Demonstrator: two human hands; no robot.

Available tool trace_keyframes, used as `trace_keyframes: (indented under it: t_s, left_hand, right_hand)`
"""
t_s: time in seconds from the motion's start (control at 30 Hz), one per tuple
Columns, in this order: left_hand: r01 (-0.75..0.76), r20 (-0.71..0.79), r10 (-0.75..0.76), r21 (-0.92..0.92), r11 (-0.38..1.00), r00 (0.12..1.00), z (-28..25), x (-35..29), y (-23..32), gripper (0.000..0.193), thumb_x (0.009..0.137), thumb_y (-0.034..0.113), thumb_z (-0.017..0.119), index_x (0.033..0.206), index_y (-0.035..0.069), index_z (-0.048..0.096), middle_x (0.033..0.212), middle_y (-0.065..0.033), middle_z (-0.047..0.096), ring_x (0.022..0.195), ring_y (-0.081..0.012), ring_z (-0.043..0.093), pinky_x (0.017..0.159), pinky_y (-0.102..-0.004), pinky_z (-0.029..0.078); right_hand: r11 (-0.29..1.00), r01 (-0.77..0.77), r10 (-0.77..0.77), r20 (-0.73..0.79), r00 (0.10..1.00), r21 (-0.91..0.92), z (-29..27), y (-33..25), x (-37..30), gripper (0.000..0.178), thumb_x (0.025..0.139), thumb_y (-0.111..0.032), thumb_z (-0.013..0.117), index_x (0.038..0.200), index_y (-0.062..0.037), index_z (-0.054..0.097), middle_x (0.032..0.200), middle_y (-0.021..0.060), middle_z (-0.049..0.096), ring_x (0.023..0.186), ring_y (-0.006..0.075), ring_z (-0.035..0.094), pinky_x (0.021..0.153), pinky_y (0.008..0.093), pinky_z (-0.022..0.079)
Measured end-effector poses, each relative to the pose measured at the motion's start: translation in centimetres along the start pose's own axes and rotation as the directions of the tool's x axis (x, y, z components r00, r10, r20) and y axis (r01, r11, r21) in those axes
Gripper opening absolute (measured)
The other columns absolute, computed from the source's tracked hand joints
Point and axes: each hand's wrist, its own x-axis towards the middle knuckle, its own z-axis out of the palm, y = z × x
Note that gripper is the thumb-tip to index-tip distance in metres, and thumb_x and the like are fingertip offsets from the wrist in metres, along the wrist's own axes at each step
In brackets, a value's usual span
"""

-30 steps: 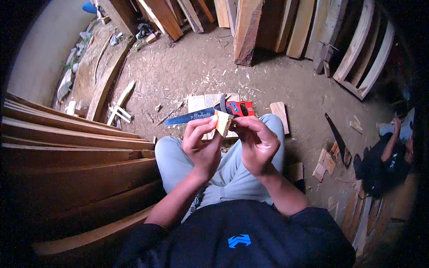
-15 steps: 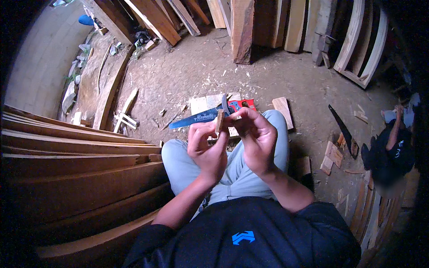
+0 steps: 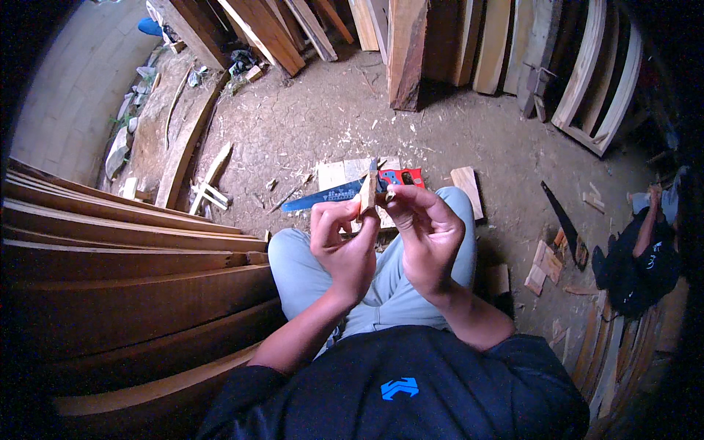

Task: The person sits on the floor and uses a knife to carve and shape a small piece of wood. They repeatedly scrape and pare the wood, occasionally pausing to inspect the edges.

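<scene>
My left hand [image 3: 342,238] is closed, its thumb and fingers pinching a short, narrow piece of wood [image 3: 368,192] held tilted above my lap. My right hand [image 3: 425,238] is closed close beside it, gripping a small knife [image 3: 373,164] whose grey blade shows past the far end of the wood. Fingers hide most of its handle. Beyond both hands, a handsaw [image 3: 328,196] with a dark blue blade and a red handle lies across pale wooden boards [image 3: 332,173] on the ground.
Stacked planks [image 3: 139,290] rise close on my left. More boards [image 3: 405,55] lean along the far side. On the right lie a second saw [image 3: 563,220], wood offcuts [image 3: 543,265] and a person in dark clothes [image 3: 636,253]. A loose block [image 3: 467,192] rests beyond my right knee; shavings litter the dirt floor.
The wood in my left hand has turned, showing more of its pale side. The knife blade now sits behind its tip, and my right hand has shifted slightly right.
</scene>
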Motion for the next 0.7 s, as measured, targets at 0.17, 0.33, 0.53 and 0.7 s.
trace_keyframes:
  t_s: [0.17,0.33,0.53,0.7]
  left_hand:
    - [0.009,-0.019,-0.008,0.071,0.997,1.000,0.0,0.3,0.2,0.019,0.069,-0.007,0.068,0.082,0.002,0.058,0.084,-0.0025,0.053,0.070,-0.0061,0.051,0.055,-0.0181,0.037]
    - [0.189,0.034,-0.189,-0.017,0.982,0.981,0.1,0.3,1.1,0.015,0.073,-0.005,0.067,0.084,0.001,0.059,0.081,-0.0003,0.052,0.064,-0.0026,0.048,0.053,-0.0167,0.038]
    - [0.307,0.173,-0.291,-0.072,0.949,0.941,-0.2,0.2,2.0,0.014,0.076,-0.002,0.067,0.088,0.000,0.060,0.083,-0.0002,0.057,0.065,-0.0036,0.052,0.056,-0.0168,0.041]
    - [0.496,0.373,-0.396,-0.225,0.839,0.839,-0.5,0.5,2.1,0.019,0.081,0.004,0.056,0.100,0.000,0.055,0.087,-0.0047,0.061,0.078,-0.0098,0.059,0.071,-0.0246,0.049]
  right_hand:
    - [0.996,-0.094,0.094,0.014,0.996,0.004,0.4,-0.4,0.8,0.020,0.089,-0.005,0.060,0.107,0.0038,0.060,0.101,0.0082,0.065,0.092,0.0108,0.061,0.083,0.0239,0.049]
    - [0.977,-0.203,0.199,0.073,0.977,0.059,-0.4,0.2,1.3,0.021,0.088,-0.008,0.063,0.106,0.0037,0.060,0.098,0.0076,0.065,0.090,0.0101,0.061,0.079,0.0235,0.049]
    - [0.940,-0.339,0.334,0.089,0.938,0.041,-1.6,0.2,2.7,0.022,0.087,-0.010,0.065,0.104,0.0030,0.062,0.091,0.0070,0.067,0.084,0.0097,0.062,0.077,0.0237,0.049]
    - [0.874,-0.438,0.414,0.151,0.898,0.210,-3.0,0.0,3.4,0.020,0.086,-0.012,0.063,0.101,0.0013,0.062,0.095,0.0083,0.066,0.083,0.0128,0.062,0.079,0.0281,0.050]
